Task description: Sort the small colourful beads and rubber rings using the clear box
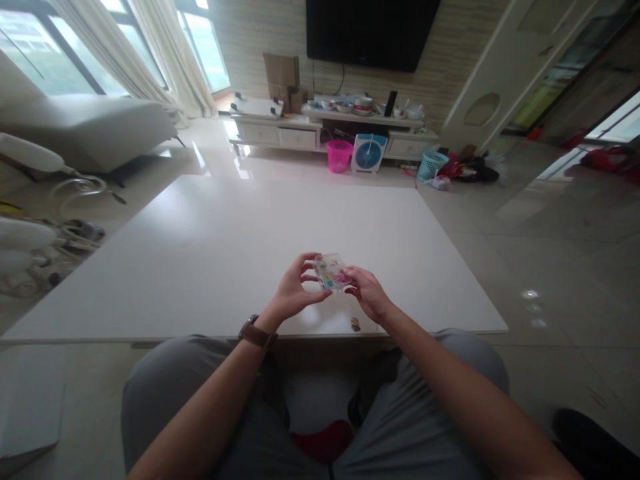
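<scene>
A small clear plastic box (330,267) with bits of pink, yellow, green and blue inside is held above the white table near its front edge. My left hand (296,288) grips the box's left side, fingers at the far edge and thumb at the near corner. A watch with a brown strap is on that wrist. My right hand (367,288) closes its thumb and fingers on the box's right side. Whether the lid is fully closed is too small to make out. Just below my right hand, a small yellow-and-blue cartoon figure (355,324) lies on the tabletop.
The white table (240,247) spreads out in front of my knees. Beyond it stand a pink basket (339,156), a blue-and-white fan (369,153) and a light-blue basket (432,166). Dishes rest on the low cabinet (300,138) under a television (373,33).
</scene>
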Demonstrator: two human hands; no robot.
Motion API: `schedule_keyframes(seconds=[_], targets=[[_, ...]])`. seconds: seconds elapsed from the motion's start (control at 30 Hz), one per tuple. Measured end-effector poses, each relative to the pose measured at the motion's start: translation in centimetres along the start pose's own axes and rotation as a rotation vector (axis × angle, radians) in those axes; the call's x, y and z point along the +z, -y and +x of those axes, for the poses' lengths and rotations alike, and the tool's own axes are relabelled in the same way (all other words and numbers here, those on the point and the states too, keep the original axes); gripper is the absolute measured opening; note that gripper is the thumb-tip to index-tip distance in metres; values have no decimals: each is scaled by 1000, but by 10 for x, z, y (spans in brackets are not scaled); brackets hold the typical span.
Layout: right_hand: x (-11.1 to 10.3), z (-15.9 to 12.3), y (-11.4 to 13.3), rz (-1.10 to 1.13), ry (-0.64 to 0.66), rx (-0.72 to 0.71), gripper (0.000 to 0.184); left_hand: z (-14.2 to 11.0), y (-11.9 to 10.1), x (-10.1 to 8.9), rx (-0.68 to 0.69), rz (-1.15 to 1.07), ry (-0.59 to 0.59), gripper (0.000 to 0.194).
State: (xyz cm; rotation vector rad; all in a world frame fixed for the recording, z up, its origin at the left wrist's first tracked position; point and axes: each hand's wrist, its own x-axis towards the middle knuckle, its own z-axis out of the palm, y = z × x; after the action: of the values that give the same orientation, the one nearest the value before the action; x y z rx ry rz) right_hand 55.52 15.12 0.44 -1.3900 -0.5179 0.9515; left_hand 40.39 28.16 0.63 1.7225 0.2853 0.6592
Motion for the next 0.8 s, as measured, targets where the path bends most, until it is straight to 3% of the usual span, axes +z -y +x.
schedule_keyframes(seconds=[0.1,0.2,0.37,0.5,0.67,0.8], targets=[[0,1,-1,-63,-22,-59,38,0,-2,0,68,178,-43,70],[2,0,1,-84,37,-60,45,0,-5,1,131,303,-45,73],[7,-5,-2,-42,131,-39,53,-4,-5,5,186,266,-21,82],[10,-7,-4,86,96,25,50,-6,0,3,201,257,13,90],[-11,-12,32,437,149,96,34,-4,-1,-1,214,248,10,97],[-38,-12,62,655,127,-146,37,-2,-3,-2,228,269,-5,90]])
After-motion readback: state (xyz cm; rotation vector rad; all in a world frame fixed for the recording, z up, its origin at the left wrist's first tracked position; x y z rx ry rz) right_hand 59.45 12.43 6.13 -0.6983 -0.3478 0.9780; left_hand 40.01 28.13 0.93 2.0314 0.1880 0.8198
